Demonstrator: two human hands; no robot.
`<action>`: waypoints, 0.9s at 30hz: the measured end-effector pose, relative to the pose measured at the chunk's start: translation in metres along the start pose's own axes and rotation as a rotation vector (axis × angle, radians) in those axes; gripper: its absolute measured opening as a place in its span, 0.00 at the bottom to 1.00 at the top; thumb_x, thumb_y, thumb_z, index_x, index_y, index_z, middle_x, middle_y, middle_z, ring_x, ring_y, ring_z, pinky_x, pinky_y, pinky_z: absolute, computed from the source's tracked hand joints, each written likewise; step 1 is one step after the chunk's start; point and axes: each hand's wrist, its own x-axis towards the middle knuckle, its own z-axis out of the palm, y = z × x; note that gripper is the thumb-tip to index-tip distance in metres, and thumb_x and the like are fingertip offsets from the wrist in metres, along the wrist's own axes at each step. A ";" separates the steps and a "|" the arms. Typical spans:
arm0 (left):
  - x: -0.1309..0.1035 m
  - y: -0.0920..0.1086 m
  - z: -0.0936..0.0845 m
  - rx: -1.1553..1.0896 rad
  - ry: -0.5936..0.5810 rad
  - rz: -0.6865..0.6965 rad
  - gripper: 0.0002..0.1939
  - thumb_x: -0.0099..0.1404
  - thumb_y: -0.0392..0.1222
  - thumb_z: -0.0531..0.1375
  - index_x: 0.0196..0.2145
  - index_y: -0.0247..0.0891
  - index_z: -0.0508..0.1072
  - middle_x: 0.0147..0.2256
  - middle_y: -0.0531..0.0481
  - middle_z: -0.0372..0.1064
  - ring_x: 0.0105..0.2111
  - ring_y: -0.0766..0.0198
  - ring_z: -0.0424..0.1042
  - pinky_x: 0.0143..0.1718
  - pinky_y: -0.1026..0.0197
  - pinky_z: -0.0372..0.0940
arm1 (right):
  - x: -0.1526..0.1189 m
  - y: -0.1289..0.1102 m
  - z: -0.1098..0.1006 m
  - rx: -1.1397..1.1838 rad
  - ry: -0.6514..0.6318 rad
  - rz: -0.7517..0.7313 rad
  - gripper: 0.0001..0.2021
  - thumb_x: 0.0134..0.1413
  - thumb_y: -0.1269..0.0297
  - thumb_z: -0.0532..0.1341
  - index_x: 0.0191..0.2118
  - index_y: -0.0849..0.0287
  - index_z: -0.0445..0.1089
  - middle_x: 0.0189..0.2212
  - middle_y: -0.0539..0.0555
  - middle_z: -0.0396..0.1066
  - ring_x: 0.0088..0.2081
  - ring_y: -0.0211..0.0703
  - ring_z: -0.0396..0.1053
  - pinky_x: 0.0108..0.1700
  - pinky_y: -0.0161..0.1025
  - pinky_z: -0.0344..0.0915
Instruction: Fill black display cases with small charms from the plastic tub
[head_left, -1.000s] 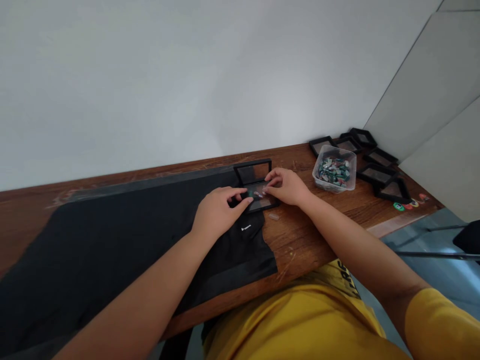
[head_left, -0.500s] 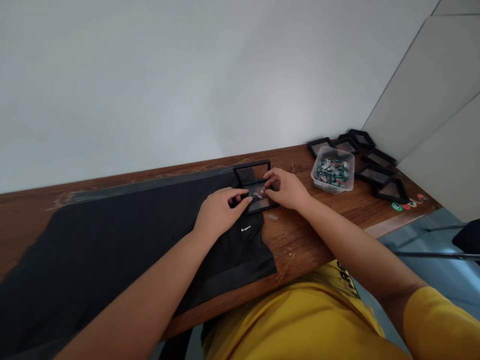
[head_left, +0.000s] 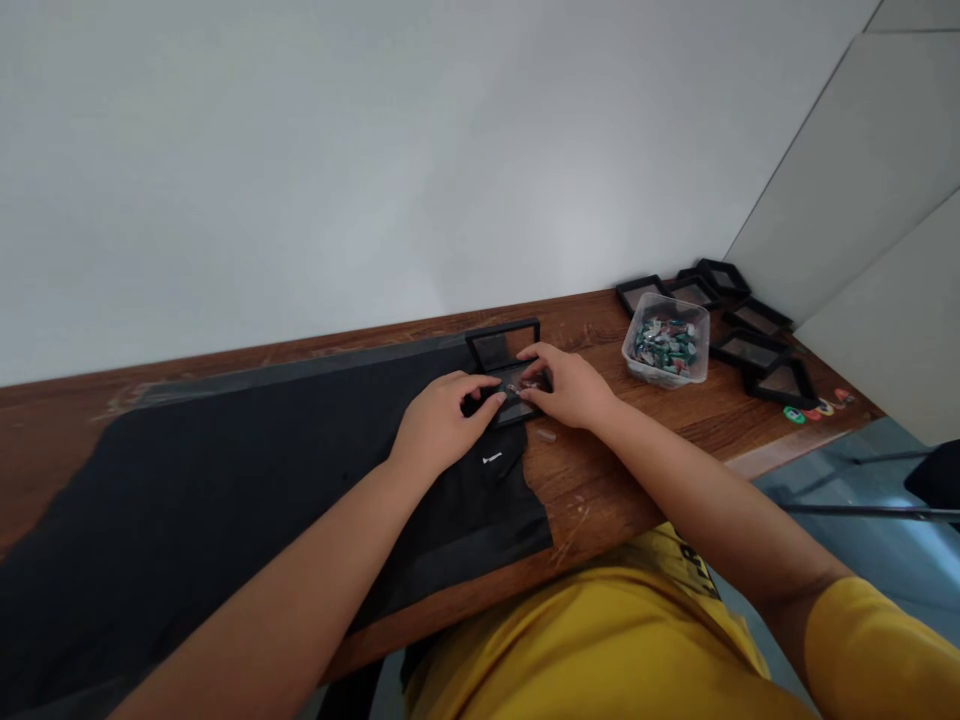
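Note:
A black hinged display frame (head_left: 504, 343) stands open on the black sheet, with its lid raised at the back and clear film in its flat half. Small shiny pieces (head_left: 513, 390) lie on the film; their kind is too small to make out. My left hand (head_left: 444, 420) closes its thumb and index finger on the flat half's left edge. From the right, my right hand (head_left: 568, 388) reaches over the film, thumb and fingers curled around a small shiny piece. The index finger arches above it, close to the hinge. Part of the frame's right edge is hidden behind this hand.
A clear plastic tub (head_left: 666, 340) of small green, white and red packets stands to the right. Several black frames (head_left: 750, 348) lie around it. Coloured round tags (head_left: 825, 407) sit near the right table edge. A white piece (head_left: 492, 458) rests on the black sheet (head_left: 247, 480).
My right hand has shifted slightly left over the film, its thumb closer to the small shiny pieces. My left hand and the frame have hardly moved.

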 end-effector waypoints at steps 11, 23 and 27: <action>0.000 0.005 -0.008 0.006 -0.122 -0.063 0.22 0.68 0.57 0.56 0.47 0.43 0.83 0.33 0.48 0.73 0.34 0.56 0.71 0.37 0.57 0.66 | 0.002 0.014 -0.013 0.058 -0.153 -0.049 0.20 0.58 0.81 0.63 0.54 0.58 0.70 0.51 0.56 0.81 0.47 0.43 0.79 0.48 0.40 0.68; 0.000 0.002 -0.006 -0.014 -0.130 -0.063 0.22 0.68 0.57 0.56 0.48 0.42 0.82 0.33 0.47 0.74 0.35 0.54 0.71 0.38 0.55 0.66 | -0.001 0.008 -0.008 -0.059 -0.057 -0.050 0.19 0.56 0.76 0.68 0.53 0.56 0.73 0.48 0.52 0.82 0.41 0.43 0.78 0.45 0.40 0.68; 0.000 0.002 -0.006 -0.020 -0.122 -0.069 0.22 0.67 0.57 0.57 0.47 0.42 0.83 0.33 0.47 0.74 0.35 0.54 0.71 0.39 0.55 0.67 | -0.002 0.004 -0.007 -0.081 -0.032 -0.048 0.20 0.55 0.75 0.69 0.54 0.56 0.73 0.45 0.51 0.83 0.41 0.44 0.77 0.44 0.39 0.66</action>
